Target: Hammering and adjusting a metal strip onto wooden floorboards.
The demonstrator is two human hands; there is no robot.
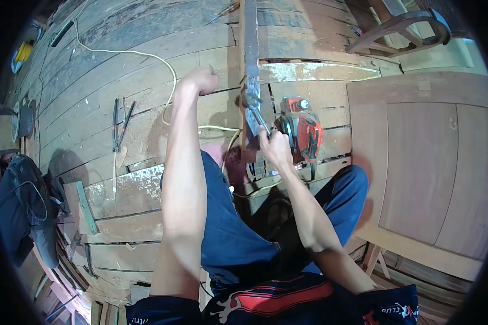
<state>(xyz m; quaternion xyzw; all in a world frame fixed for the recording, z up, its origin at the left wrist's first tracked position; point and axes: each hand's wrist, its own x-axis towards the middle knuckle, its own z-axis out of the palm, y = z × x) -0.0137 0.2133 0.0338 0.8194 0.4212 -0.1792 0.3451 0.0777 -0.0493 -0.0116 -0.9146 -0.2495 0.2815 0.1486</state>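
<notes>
My right hand [276, 147] is wrapped round the grey handle of a hammer [262, 120]. The hammer's blurred, dark head is over a long wooden beam [251, 49] with worn, flaking paint, which runs away from me; I cannot tell if they touch. My left hand [199, 81] is closed, in the air to the left of the beam. Whatever its fingers hold, if anything, is hidden. Just right of the beam, beside my right hand, sits a red and black electric power tool [309, 132], probably a planer.
Orange-handled pincers [120, 127] lie left on the plank floor. A pale cord [141, 53] winds across to the beam. A wooden panel [417, 162] stands right, a curved wooden piece [398, 32] far right. Dark cloth [24, 206] and scrap wood [85, 206] are left.
</notes>
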